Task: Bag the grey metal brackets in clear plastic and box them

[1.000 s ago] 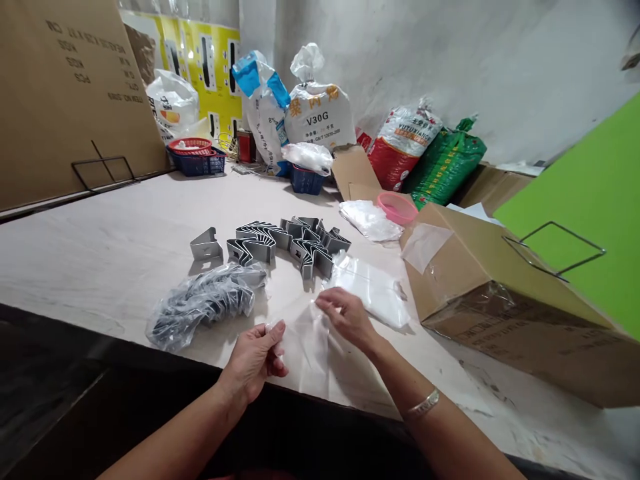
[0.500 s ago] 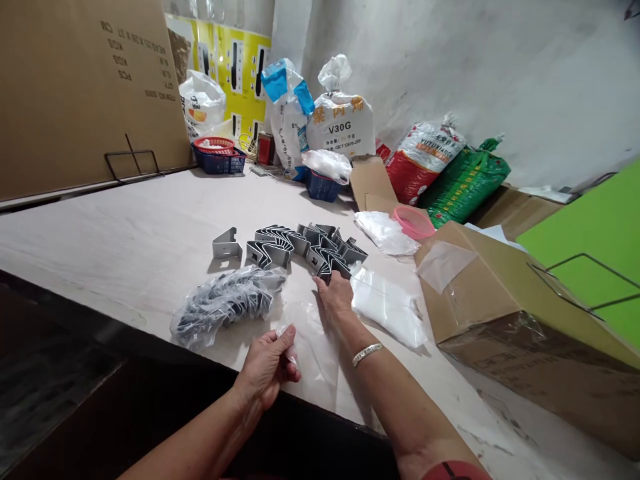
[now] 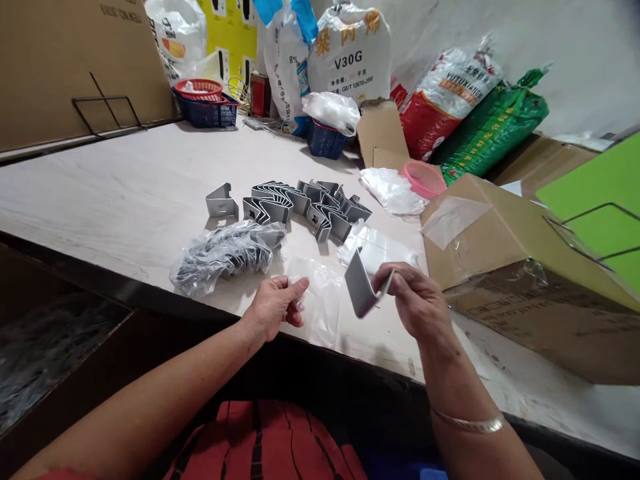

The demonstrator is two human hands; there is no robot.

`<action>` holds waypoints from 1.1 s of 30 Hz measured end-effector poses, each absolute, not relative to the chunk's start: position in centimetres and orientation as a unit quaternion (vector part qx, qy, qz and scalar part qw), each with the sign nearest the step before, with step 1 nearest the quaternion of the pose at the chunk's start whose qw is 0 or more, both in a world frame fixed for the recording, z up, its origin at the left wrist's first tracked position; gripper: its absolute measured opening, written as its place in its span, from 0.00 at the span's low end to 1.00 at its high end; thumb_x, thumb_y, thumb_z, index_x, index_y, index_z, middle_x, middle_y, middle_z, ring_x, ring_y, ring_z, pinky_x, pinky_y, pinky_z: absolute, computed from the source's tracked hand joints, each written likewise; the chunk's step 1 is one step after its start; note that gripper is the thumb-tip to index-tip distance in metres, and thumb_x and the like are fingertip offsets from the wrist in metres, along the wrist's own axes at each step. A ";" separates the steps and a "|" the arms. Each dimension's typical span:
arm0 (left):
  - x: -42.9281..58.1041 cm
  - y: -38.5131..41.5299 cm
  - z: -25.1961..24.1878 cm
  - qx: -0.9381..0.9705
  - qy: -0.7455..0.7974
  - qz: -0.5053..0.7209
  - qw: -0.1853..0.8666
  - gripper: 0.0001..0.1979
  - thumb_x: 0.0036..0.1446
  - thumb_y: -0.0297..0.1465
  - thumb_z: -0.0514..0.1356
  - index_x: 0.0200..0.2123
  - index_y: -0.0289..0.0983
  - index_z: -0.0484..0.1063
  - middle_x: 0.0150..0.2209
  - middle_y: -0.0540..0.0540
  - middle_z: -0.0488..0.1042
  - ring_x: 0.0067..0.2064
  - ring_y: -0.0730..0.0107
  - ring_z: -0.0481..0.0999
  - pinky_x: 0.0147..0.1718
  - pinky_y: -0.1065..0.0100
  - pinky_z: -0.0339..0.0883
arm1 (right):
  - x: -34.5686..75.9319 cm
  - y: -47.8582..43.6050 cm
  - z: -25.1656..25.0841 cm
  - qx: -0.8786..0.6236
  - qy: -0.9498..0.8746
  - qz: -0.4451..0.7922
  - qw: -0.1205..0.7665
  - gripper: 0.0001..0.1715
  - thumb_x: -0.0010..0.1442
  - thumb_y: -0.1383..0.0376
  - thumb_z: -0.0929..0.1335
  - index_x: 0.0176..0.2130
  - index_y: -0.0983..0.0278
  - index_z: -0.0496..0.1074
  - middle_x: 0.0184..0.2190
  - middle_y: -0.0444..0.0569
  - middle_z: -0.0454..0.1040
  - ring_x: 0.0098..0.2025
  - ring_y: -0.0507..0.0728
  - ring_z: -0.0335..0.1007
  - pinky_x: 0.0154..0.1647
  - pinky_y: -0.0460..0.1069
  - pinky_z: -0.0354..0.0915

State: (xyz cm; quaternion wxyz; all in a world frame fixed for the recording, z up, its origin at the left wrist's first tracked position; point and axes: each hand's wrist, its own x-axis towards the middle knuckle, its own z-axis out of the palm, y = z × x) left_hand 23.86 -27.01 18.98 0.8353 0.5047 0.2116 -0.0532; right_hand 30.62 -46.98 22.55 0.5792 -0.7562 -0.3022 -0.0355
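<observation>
Near the table's front edge, my left hand [image 3: 278,305] pinches the edge of a clear plastic bag [image 3: 323,310] that lies flat on the table. My right hand [image 3: 417,297], to the right of the bag, grips a bent grey metal bracket [image 3: 361,285] by one flange and holds it in the air. Beyond the hands, nested rows of like brackets [image 3: 277,200] stand on the table, with a lone bracket [image 3: 222,202] at their left end. Left of my left hand lies a bundle of brackets wrapped in clear plastic [image 3: 227,257].
A stack of clear bags [image 3: 377,245] lies behind my right hand. An open cardboard box [image 3: 490,247] stands at the right. Baskets [image 3: 210,113], a pink basket [image 3: 423,179] and filled sacks [image 3: 350,53] line the back. A large carton [image 3: 75,67] rises at the far left.
My right hand has lifted one bracket from the rows and brought it back toward me, to the right of the bag. My left hand still pinches the bag. The view has tilted downward.
</observation>
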 end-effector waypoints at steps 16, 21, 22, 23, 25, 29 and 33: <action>23.3 -27.9 21.1 0.590 0.156 -0.064 0.790 0.23 0.32 0.44 0.67 0.17 0.34 0.61 0.12 0.53 0.65 0.11 0.78 0.62 0.09 0.75 0.57 | 27.9 -47.5 22.6 -0.812 -0.475 0.048 0.335 0.13 0.61 0.64 0.59 0.31 0.63 0.70 0.23 0.46 0.70 0.29 0.53 0.57 0.29 0.47 0.58; 22.6 -29.1 21.2 0.600 0.133 -0.088 0.784 0.21 0.35 0.43 0.67 0.17 0.34 0.61 0.13 0.53 0.66 0.11 0.79 0.62 0.09 0.75 0.57 | 27.8 -46.9 23.2 -0.830 -0.476 -0.041 0.289 0.11 0.59 0.68 0.60 0.30 0.64 0.70 0.23 0.47 0.72 0.27 0.53 0.58 0.27 0.47 0.57; 22.4 -29.3 21.1 0.601 0.129 -0.096 0.783 0.21 0.35 0.43 0.66 0.18 0.34 0.61 0.14 0.53 0.66 0.11 0.79 0.62 0.10 0.75 0.57 | 27.8 -46.6 23.3 -0.828 -0.473 -0.068 0.294 0.11 0.59 0.68 0.60 0.30 0.64 0.70 0.24 0.47 0.73 0.26 0.53 0.58 0.28 0.48 0.57; 22.2 -29.4 21.1 0.602 0.126 -0.106 0.781 0.21 0.36 0.43 0.66 0.18 0.34 0.61 0.14 0.53 0.66 0.11 0.79 0.62 0.10 0.75 0.58 | 27.8 -46.4 23.3 -0.824 -0.473 -0.094 0.298 0.11 0.59 0.68 0.60 0.31 0.64 0.70 0.25 0.47 0.74 0.26 0.52 0.59 0.29 0.48 0.57; 21.9 -29.6 20.9 0.606 0.121 -0.124 0.776 0.20 0.36 0.42 0.66 0.19 0.34 0.62 0.14 0.53 0.65 0.11 0.80 0.62 0.10 0.76 0.57 | 27.9 -46.1 23.3 -0.816 -0.482 -0.124 0.294 0.12 0.59 0.69 0.59 0.30 0.64 0.70 0.26 0.47 0.74 0.25 0.51 0.59 0.32 0.49 0.57; 21.5 -29.6 20.8 0.605 0.126 -0.159 0.770 0.19 0.33 0.37 0.69 0.26 0.33 0.66 0.20 0.52 0.68 0.17 0.77 0.68 0.14 0.75 0.63 | 28.0 -45.6 22.7 -0.799 -0.503 -0.102 0.312 0.12 0.60 0.64 0.60 0.30 0.64 0.71 0.23 0.45 0.73 0.25 0.51 0.60 0.33 0.49 0.57; 21.2 -29.8 20.4 0.580 0.139 -0.174 0.784 0.20 0.33 0.35 0.69 0.30 0.34 0.65 0.26 0.51 0.70 0.21 0.73 0.72 0.21 0.67 0.70 | 27.5 -45.2 21.3 -0.781 -0.482 -0.113 0.381 0.16 0.60 0.58 0.60 0.34 0.65 0.71 0.25 0.47 0.73 0.26 0.52 0.60 0.34 0.50 0.58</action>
